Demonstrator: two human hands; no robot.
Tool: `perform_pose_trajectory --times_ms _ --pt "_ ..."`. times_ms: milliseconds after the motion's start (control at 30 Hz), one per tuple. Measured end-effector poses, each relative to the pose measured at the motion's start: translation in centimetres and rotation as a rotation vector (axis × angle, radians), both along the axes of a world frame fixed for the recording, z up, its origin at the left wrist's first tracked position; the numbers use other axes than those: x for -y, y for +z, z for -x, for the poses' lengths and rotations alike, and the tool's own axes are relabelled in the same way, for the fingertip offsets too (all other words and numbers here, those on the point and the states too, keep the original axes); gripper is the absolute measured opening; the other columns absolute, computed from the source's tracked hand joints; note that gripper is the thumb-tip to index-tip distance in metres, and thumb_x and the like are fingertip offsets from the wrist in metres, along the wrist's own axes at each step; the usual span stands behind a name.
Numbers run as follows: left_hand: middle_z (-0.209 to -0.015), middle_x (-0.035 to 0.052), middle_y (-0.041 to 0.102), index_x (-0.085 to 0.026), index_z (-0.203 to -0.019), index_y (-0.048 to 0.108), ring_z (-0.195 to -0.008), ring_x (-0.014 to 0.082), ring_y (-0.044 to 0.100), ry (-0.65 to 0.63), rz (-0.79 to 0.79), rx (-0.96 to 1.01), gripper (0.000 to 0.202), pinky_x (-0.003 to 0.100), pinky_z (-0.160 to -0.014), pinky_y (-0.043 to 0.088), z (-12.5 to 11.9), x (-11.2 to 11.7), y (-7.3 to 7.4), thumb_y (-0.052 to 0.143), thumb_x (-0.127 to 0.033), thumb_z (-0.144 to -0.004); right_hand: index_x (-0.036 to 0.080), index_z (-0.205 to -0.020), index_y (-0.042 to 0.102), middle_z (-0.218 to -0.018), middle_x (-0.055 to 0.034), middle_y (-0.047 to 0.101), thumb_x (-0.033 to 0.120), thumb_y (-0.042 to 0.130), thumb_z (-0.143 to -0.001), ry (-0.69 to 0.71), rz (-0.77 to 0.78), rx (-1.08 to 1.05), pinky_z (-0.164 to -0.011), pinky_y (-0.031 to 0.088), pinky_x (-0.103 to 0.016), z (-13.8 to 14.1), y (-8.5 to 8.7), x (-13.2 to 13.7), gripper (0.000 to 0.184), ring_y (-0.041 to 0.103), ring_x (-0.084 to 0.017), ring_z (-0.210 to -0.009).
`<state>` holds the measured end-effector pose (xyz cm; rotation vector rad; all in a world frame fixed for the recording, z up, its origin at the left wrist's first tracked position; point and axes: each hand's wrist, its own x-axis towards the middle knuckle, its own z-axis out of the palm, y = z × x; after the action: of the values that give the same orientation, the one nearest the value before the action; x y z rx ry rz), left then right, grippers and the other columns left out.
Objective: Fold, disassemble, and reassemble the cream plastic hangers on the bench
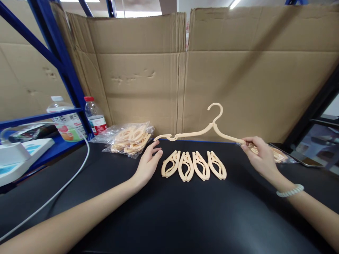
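A cream folding hanger point(196, 133) is held spread out above the table, its hook pointing up. My right hand point(261, 157) pinches the tip of its right arm between thumb and fingers. At the other end, my left hand point(147, 164) has its thumb apart from its fingers, with the fingertips right by the hanger's left tip; whether they touch it is hard to tell. Below the hanger, several folded cream hangers point(185, 167) stand out in a row on the black table point(190, 215).
Clear bags of folded hangers lie at the back left point(132, 138) and behind my right hand point(280, 155). Bottles point(96, 120), a white power strip point(25, 155) and its cable point(71, 180) are on the left. A cardboard wall point(143, 77) closes off the back.
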<state>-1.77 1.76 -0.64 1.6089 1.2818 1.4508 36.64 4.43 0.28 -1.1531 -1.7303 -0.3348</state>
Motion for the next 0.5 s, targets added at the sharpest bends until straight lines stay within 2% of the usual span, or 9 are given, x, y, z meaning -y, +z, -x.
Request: perform_pose_trajectory --times_ms 200,500 --pt "-0.137 0.0132 0.050 -0.020 -0.133 0.044 -0.114 0.0247 0.058 -0.034 -0.040 0.002 0.053 0.043 -0.100 0.044 -0.2 0.2 0.0 0.051 -0.041 -0.085 0.023 -0.085 0.058 -0.075 -0.0047 0.061 0.032 0.047 -0.088 0.000 -0.029 0.172 -0.070 0.036 -0.038 0.9 0.4 0.8 0.014 0.056 -0.024 -0.073" --pt "-0.135 0.0126 0.048 -0.029 -0.150 0.018 -0.101 0.0199 0.061 -0.156 -0.152 -0.034 0.075 0.041 -0.092 0.051 -0.5 1.2 0.4 0.057 -0.033 -0.086 0.022 -0.086 0.057 -0.075 -0.0048 0.060 0.028 0.046 -0.090 0.081 -0.005 0.255 -0.068 0.035 -0.038 2.1 0.4 1.4 0.013 0.053 -0.022 -0.071"
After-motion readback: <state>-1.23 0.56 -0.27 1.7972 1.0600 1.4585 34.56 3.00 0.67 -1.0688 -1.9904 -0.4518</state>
